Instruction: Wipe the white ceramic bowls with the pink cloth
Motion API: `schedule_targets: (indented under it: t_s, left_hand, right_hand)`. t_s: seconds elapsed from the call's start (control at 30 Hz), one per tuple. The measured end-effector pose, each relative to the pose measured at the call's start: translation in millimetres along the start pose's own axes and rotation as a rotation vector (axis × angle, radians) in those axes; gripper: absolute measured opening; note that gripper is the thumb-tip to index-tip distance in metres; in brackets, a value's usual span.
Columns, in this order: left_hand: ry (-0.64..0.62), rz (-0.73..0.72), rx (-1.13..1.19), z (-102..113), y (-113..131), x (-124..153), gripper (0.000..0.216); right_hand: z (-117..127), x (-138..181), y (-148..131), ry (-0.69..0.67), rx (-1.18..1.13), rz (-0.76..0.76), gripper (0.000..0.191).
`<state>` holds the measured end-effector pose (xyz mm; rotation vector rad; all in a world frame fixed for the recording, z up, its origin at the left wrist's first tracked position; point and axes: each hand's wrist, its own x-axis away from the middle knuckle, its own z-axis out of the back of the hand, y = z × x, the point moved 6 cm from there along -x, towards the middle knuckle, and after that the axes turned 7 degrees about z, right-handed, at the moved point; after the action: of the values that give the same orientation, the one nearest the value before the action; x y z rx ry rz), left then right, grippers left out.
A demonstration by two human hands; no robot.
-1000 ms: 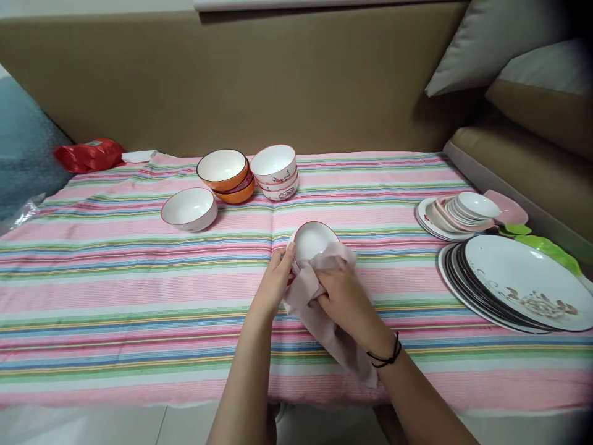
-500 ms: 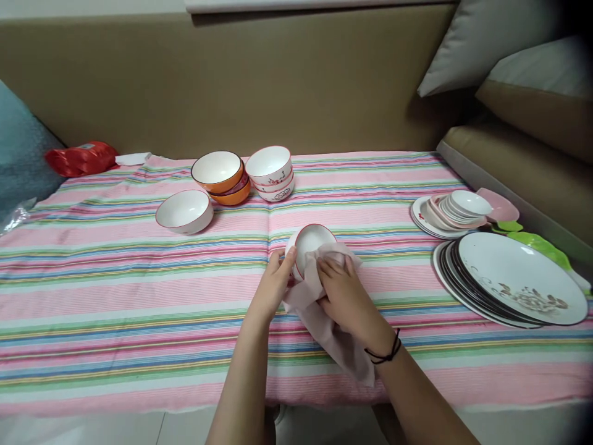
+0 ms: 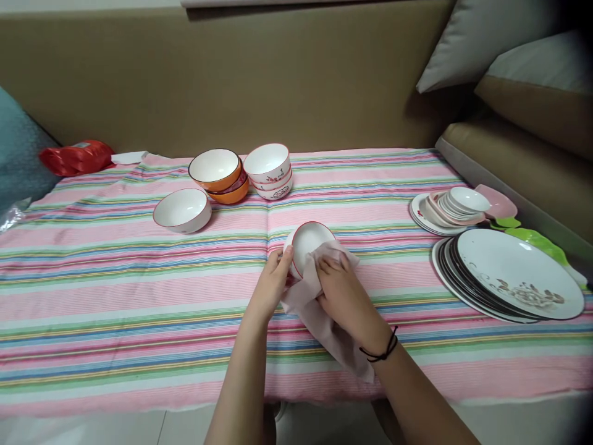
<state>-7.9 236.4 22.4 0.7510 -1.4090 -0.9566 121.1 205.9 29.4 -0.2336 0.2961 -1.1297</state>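
A white bowl with a red rim [image 3: 308, 240] is tilted over the middle of the striped cloth. My left hand [image 3: 275, 275] grips its left side, thumb on the rim and fingers underneath. In my right hand [image 3: 340, 285] is a pale pink cloth [image 3: 311, 293], pressed into the bowl's near right side. The loose end of the cloth hangs down toward the front edge. My right fingertips are partly hidden in its folds.
Behind stand stacked orange bowls [image 3: 215, 170], stacked white bowls [image 3: 267, 162] and a single white bowl [image 3: 182, 211]. On the right are oval plates [image 3: 514, 266], small dishes [image 3: 467, 200] and a green leaf-shaped dish [image 3: 540, 242]. A red package [image 3: 76, 158] lies far left.
The whole view has shifted slightly. My hands, the bowl and the pink cloth keep nearly the same positions, with the right hand still inside the bowl's rim.
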Motion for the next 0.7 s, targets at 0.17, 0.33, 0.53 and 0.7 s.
schedule_targets:
  t_s: [0.17,0.33,0.53,0.7]
  left_hand:
    - [0.031,-0.032,-0.029,2,-1,2,0.052]
    - [0.061,-0.008,-0.106,7,-5,-1,0.054]
    - [0.007,-0.008,-0.095,5,-5,0,0.056]
    - [-0.009,-0.021,-0.093,1,-4,2,0.055]
  right_hand:
    - [0,-3,-11,-0.024,-0.071,-0.011,0.035]
    - [16,-6,-14,0.052,-0.405,-0.05,0.019]
    - [7,-3,5,-0.061,-0.289,0.04,0.03]
    - [0,-2,4,-0.046,-0.045,0.01,0.051]
